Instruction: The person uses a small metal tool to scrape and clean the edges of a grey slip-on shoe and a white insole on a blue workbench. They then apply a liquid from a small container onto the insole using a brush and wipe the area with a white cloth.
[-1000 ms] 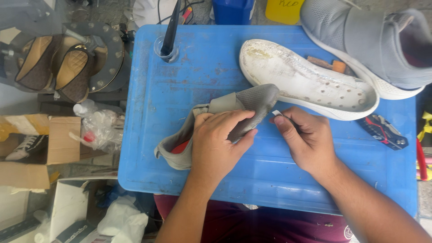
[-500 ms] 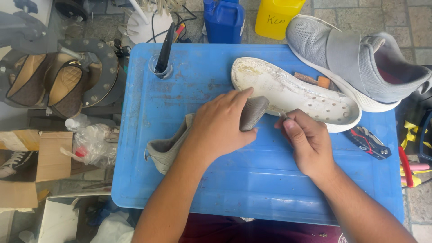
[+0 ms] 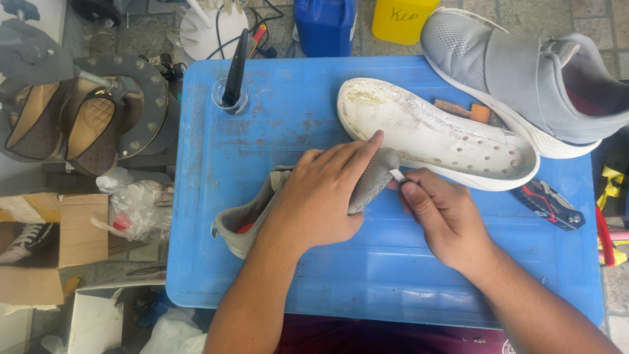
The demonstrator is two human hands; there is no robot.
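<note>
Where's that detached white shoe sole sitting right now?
In the head view, the white sole lies upside down on the blue table, right of centre, just beyond the person's right hand and in front of the grey shoe.

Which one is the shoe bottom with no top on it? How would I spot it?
Find the blue table. Toward its far right side lies a long white sole, facing up, with small holes near one end. Unlike the whole grey shoe just behind it, it is flat, with no cloth upper.

Open blue tabletop (image 3: 275, 288) toward the near edge; white sole (image 3: 436, 134) and grey shoe (image 3: 524, 72) crowding the far right
</note>
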